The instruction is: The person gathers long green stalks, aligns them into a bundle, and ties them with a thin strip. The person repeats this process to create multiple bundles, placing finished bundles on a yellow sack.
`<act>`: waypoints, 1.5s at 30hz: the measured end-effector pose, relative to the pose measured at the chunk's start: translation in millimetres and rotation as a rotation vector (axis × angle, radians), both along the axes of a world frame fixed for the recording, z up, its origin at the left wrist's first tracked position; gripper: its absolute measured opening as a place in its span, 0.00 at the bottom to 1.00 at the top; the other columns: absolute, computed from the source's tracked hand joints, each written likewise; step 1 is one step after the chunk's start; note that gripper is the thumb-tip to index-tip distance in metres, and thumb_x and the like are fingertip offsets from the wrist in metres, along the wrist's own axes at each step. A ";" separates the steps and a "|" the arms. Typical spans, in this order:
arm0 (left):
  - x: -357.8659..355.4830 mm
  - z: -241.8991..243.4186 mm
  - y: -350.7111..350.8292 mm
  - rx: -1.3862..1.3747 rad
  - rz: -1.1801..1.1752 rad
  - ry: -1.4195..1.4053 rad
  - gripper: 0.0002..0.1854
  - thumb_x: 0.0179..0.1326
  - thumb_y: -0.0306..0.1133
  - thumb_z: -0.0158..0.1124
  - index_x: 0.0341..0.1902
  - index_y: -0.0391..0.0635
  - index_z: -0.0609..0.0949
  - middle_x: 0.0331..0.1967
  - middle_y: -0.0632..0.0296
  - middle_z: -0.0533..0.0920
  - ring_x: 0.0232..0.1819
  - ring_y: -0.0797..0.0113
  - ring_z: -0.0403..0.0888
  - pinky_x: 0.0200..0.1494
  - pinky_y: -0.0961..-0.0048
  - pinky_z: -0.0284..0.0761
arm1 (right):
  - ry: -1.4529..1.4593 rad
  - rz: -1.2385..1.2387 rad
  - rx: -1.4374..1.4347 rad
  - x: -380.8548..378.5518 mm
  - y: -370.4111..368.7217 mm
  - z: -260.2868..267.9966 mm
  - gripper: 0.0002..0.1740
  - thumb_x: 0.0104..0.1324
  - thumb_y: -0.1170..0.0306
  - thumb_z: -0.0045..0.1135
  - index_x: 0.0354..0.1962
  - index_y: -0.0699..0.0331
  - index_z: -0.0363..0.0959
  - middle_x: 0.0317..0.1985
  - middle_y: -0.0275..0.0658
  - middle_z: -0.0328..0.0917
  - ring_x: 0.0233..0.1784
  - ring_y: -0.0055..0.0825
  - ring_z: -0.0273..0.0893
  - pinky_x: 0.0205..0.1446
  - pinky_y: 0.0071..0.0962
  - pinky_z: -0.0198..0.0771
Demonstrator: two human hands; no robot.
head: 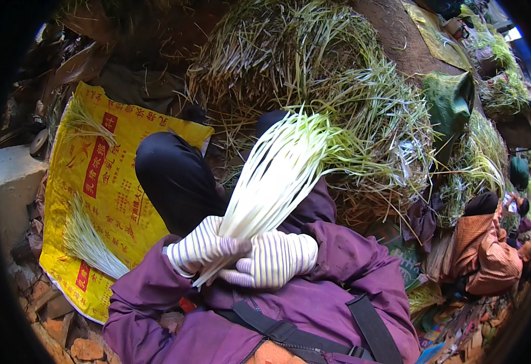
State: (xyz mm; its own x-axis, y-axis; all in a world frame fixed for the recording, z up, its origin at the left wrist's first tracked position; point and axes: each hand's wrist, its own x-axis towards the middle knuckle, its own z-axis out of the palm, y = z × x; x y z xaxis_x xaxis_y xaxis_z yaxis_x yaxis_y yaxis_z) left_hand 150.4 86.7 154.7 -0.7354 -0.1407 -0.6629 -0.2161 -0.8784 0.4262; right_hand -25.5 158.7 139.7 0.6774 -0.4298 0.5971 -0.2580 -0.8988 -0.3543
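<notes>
A thick bundle of blanched chives (272, 175), white at the stalks and pale green at the leaf tips, rests across my lap. My left hand (207, 248) and my right hand (270, 260), both in striped knit gloves, are wrapped around its lower end close to my chest. The stalk ends poke out below the left hand. The leaves fan away towards a large heap of cut greens. On the yellow printed sack (124, 182) to my left lie a loose bunch of pale stalks (95, 241) and a smaller bunch (88, 120) farther up.
A big heap of grassy greens (293, 54) rises ahead and to the right, beside a green sack (447, 100). At right a person in an orange top (488, 255) sits low. A concrete block (17, 182) and broken bricks (87, 349) border the left side.
</notes>
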 end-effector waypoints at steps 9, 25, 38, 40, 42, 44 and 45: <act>5.8 5.1 -12.0 -0.078 -0.096 -0.005 0.29 0.52 0.29 0.74 0.57 0.35 0.77 0.48 0.58 0.82 0.49 0.73 0.79 0.53 0.75 0.73 | -0.136 0.028 0.205 1.1 2.0 -8.6 0.27 0.57 0.66 0.49 0.56 0.61 0.69 0.24 0.37 0.69 0.23 0.34 0.71 0.20 0.34 0.66; 13.5 13.8 -25.7 -0.240 -0.291 -0.165 0.31 0.47 0.23 0.76 0.57 0.34 0.76 0.49 0.60 0.82 0.50 0.73 0.78 0.53 0.73 0.73 | 0.045 0.046 0.371 -2.4 2.4 9.0 0.28 0.54 0.64 0.53 0.56 0.55 0.69 0.21 0.41 0.72 0.21 0.43 0.74 0.19 0.43 0.64; 53.9 56.2 -25.3 -1.269 -0.845 -0.266 0.22 0.50 0.34 0.72 0.51 0.49 0.81 0.37 0.54 0.85 0.38 0.58 0.85 0.40 0.68 0.80 | 0.179 -0.312 0.535 -96.7 -47.9 -29.9 0.53 0.44 0.39 0.67 0.61 0.65 0.63 0.30 0.46 0.78 0.35 0.47 0.77 0.41 0.41 0.68; 72.4 68.4 -27.8 -0.946 -0.738 -0.327 0.23 0.47 0.28 0.73 0.50 0.45 0.82 0.37 0.60 0.86 0.38 0.65 0.85 0.42 0.72 0.79 | 0.311 -0.379 0.680 -136.8 -46.9 -48.9 0.54 0.44 0.33 0.64 0.61 0.61 0.66 0.28 0.49 0.79 0.36 0.49 0.78 0.42 0.43 0.69; 90.6 68.4 -35.3 -0.575 -0.660 -0.417 0.19 0.50 0.26 0.71 0.48 0.39 0.82 0.37 0.63 0.85 0.38 0.71 0.81 0.43 0.73 0.77 | 0.452 -0.517 0.773 -171.8 -48.9 -70.2 0.51 0.47 0.30 0.58 0.61 0.53 0.68 0.31 0.54 0.79 0.40 0.50 0.79 0.47 0.43 0.70; 108.5 58.2 -43.7 -0.342 -0.637 -0.554 0.18 0.47 0.25 0.72 0.44 0.38 0.83 0.34 0.61 0.85 0.36 0.73 0.81 0.40 0.73 0.78 | 0.658 -0.603 0.840 -199.1 -49.7 -92.0 0.45 0.53 0.30 0.52 0.60 0.51 0.71 0.36 0.51 0.81 0.41 0.47 0.80 0.50 0.41 0.70; 117.9 52.0 -43.4 -0.311 -0.560 -0.540 0.17 0.47 0.25 0.73 0.43 0.38 0.83 0.34 0.60 0.85 0.35 0.73 0.81 0.38 0.72 0.78 | 0.743 -0.664 0.952 -214.8 -47.3 -101.0 0.41 0.57 0.33 0.49 0.60 0.50 0.71 0.41 0.46 0.82 0.42 0.42 0.81 0.49 0.39 0.72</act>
